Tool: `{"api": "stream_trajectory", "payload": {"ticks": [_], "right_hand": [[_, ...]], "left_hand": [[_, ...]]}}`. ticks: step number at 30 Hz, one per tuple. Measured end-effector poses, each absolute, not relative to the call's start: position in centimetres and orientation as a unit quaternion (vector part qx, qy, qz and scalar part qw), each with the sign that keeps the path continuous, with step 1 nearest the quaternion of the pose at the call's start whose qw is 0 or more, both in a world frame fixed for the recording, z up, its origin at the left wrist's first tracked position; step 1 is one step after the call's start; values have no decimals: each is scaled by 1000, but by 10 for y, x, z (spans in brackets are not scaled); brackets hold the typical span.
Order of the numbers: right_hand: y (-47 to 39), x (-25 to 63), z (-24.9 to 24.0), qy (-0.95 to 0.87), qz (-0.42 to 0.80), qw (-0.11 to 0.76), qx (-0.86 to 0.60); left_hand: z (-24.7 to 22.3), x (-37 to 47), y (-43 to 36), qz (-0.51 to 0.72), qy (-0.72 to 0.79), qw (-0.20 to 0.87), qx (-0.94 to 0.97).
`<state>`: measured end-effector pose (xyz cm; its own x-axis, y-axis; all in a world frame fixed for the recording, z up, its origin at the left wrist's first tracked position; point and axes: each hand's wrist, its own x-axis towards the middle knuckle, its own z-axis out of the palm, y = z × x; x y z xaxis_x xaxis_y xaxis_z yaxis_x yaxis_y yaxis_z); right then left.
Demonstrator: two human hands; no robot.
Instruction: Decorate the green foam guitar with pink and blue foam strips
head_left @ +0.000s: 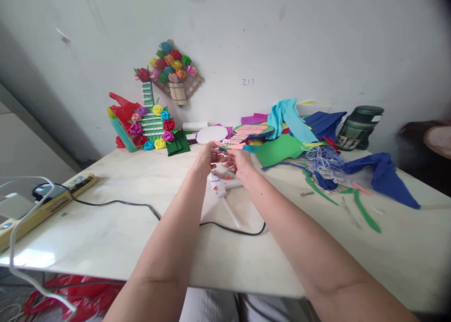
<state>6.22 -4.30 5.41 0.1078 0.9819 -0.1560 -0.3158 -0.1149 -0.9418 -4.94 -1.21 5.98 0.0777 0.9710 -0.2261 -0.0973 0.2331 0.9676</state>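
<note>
**Left hand [207, 157] and right hand [241, 160] meet at a pink strip [236, 146]**

Both arms [169, 237] stretch forward over the table [105, 232], slanting inward until the fingers come close together. The hands are curled, palms turned toward each other, pinching the strip, which lies crosswise at their far side; whether the fingertips touch each other is too small to tell. On the hands' near side, a white glue gun [219, 186] rests between the wrists. Beyond the right hand, to its right, lies a green sheet [278, 149].
</note>
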Motion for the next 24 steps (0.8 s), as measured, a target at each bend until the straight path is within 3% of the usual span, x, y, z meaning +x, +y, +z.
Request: {"api": "stream_trajectory", "payload": {"ticks": [24], "right_hand": [[-42,70,58,-347,617,524,-473]], "left_hand": [[58,-49,-15,451,525,542,478]]}}
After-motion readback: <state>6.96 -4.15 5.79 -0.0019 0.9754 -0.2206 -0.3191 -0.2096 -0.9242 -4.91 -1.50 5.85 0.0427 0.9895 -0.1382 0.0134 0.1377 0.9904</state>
